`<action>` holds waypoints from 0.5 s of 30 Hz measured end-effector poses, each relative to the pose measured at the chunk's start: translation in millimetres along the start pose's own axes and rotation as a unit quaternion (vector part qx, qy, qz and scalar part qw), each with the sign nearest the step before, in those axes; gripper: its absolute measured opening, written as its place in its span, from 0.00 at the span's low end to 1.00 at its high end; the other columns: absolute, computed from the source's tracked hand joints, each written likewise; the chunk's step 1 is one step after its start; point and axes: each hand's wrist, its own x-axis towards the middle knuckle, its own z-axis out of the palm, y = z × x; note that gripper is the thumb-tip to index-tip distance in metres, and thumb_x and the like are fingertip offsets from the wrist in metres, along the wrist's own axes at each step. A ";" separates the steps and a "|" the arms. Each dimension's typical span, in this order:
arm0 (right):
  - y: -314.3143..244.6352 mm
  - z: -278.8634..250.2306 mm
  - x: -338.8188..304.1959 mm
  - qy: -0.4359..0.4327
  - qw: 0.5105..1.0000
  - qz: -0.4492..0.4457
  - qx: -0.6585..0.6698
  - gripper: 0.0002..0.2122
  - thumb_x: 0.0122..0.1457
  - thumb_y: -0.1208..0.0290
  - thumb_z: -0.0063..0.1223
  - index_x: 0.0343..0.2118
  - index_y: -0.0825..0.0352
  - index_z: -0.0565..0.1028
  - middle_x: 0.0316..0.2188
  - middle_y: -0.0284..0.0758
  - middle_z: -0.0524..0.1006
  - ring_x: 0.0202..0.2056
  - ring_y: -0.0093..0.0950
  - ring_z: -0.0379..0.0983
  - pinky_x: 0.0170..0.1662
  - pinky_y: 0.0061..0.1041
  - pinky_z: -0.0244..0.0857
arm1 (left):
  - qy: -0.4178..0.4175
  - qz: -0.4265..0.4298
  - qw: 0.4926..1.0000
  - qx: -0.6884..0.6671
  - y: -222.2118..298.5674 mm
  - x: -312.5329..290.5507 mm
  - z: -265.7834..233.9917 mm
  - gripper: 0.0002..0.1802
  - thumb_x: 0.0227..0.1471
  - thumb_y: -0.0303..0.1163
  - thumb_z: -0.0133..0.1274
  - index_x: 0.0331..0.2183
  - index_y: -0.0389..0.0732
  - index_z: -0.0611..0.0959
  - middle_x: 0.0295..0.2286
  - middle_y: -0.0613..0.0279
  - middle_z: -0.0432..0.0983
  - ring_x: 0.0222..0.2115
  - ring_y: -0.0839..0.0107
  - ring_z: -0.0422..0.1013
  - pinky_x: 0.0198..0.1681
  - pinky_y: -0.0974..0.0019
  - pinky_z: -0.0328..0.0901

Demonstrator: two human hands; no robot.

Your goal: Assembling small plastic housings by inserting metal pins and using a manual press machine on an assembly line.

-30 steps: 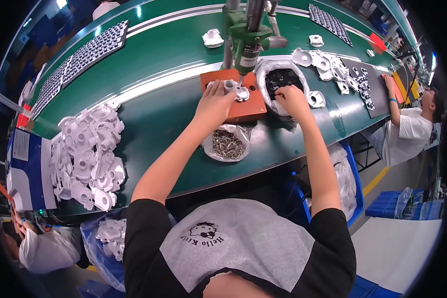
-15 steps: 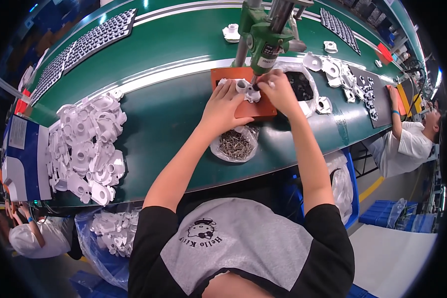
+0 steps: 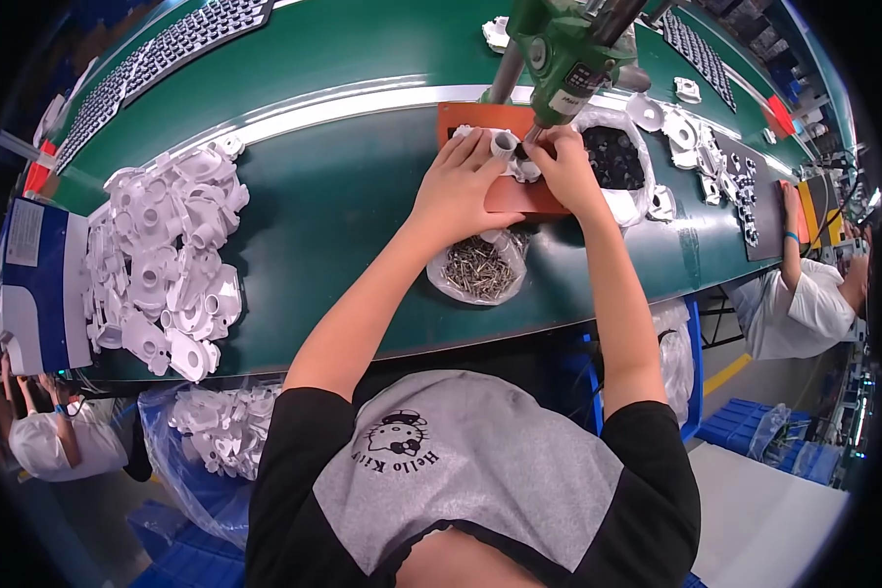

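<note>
My left hand (image 3: 458, 189) lies spread on the white plastic housing (image 3: 504, 145) atop the orange block (image 3: 537, 200), right hand (image 3: 565, 169) fingertips nearly together beneath the green press (image 3: 564, 67), hold unclear; best keep housing steady, skin clear of spindle (image 3: 532, 135).

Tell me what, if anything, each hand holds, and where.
Left hand: the white part, under its fingers at the left end. Right hand: fingertips at the part's right end; whether they hold anything cannot be told.

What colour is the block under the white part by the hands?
The block is orange, seen best in the head view.
</note>
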 end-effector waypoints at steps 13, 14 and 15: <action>-26.7 -12.9 -35.6 0.131 0.987 -0.079 -0.039 0.07 0.47 0.74 0.56 0.30 0.67 0.73 0.28 0.37 0.72 0.34 0.37 0.67 0.38 0.34 0.60 | -0.018 -0.003 1.000 0.018 1.4 1.4 2.0 0.38 0.33 0.56 0.61 0.43 0.40 0.75 0.50 0.45 0.65 0.55 0.54 0.57 0.60 0.55 0.48; -33.5 -14.8 -51.8 0.090 0.992 -0.084 -0.005 0.06 0.46 0.74 0.56 0.27 0.67 0.73 0.27 0.37 0.71 0.33 0.37 0.67 0.37 0.34 0.61 | -0.020 -0.005 1.000 0.016 1.3 0.0 2.1 0.38 0.33 0.56 0.61 0.43 0.40 0.75 0.50 0.45 0.65 0.55 0.54 0.57 0.60 0.55 0.48; -39.6 -15.8 -67.7 0.048 0.995 -0.088 0.029 0.05 0.45 0.75 0.57 0.25 0.67 0.74 0.26 0.36 0.71 0.32 0.36 0.66 0.36 0.34 0.61 | -0.020 -0.005 1.000 0.017 0.8 -1.6 1.9 0.38 0.33 0.56 0.61 0.43 0.40 0.75 0.50 0.45 0.65 0.55 0.54 0.57 0.60 0.55 0.48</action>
